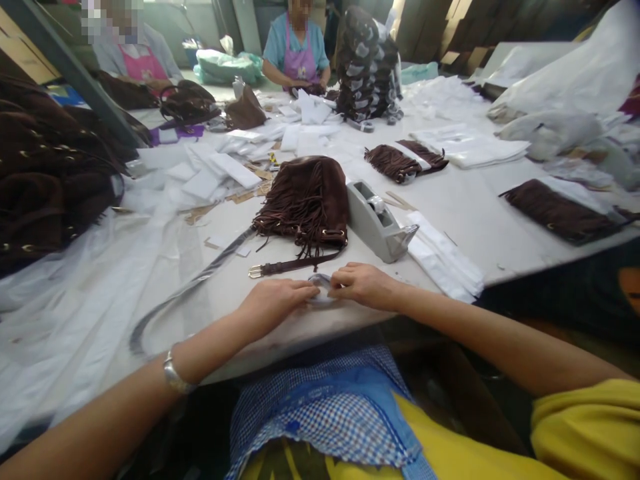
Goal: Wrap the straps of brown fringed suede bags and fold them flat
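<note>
Near the table's front edge, my left hand (280, 297) and my right hand (363, 283) pinch a small coil of plastic-wrapped strap (323, 283) from both sides. Just beyond them lies a dark brown fringed suede bag (313, 193), with brass eyelets along its near edge. A thin brown belt strap (300, 265) with a gold buckle extends from it towards my hands. On the left, a long wrapped strap (193, 287) curves from the bag to the table edge; whether it joins the coil is hidden. A grey tape dispenser (375, 220) touches the bag's right side.
White paper sheets (200, 177) and plastic sleeves (115, 287) cover the left side. Brown bags are piled at far left (45, 173). Wrapped fringed bags (405, 160) lie right, beside a tall stack (367, 67). Two people in aprons work across the table.
</note>
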Demonstrator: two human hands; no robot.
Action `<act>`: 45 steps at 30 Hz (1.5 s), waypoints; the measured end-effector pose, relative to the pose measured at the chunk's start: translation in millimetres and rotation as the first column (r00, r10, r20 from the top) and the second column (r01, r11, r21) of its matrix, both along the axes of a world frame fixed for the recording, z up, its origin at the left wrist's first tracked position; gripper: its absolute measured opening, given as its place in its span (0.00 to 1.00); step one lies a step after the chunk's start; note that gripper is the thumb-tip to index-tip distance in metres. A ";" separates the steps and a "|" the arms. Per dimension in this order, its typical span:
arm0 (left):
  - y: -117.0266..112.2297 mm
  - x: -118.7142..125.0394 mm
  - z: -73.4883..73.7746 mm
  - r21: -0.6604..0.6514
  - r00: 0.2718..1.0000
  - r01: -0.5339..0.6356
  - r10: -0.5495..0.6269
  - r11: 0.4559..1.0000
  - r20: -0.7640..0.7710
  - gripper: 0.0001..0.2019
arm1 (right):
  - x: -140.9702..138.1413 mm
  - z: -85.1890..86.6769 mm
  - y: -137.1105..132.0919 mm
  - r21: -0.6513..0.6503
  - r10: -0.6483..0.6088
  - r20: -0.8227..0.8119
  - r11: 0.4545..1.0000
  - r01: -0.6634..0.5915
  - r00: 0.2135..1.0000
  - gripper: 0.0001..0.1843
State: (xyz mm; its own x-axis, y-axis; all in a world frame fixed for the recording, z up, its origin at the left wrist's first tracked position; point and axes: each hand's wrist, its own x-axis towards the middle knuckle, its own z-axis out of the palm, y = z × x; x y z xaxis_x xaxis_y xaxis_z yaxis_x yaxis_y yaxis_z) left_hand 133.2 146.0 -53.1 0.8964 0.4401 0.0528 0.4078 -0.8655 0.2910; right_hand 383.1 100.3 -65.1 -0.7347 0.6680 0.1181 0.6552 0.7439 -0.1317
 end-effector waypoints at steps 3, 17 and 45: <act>-1.5 5.8 -0.7 0.059 0.996 -0.066 0.070 0.996 -0.057 0.13 | -0.9 4.9 0.6 0.021 -0.034 0.014 0.999 0.034 0.999 0.09; -8.1 -3.8 2.4 0.073 0.996 0.078 -0.074 0.994 -0.054 0.16 | 4.0 7.9 0.7 0.075 0.225 0.053 0.971 -0.229 0.973 0.13; -44.2 -17.9 -10.7 -0.077 0.990 -0.135 0.137 0.988 0.019 0.12 | -31.8 -0.2 -20.3 0.084 0.154 -0.016 0.985 -0.152 0.988 0.07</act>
State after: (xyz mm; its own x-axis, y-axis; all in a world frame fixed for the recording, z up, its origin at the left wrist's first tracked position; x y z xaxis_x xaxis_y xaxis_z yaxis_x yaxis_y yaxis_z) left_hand 115.3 101.7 -63.8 0.8266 0.5617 0.0360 0.5125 -0.7775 0.3646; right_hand 351.3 80.0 -65.2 -0.8240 0.5352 0.1857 0.5303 0.8441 -0.0796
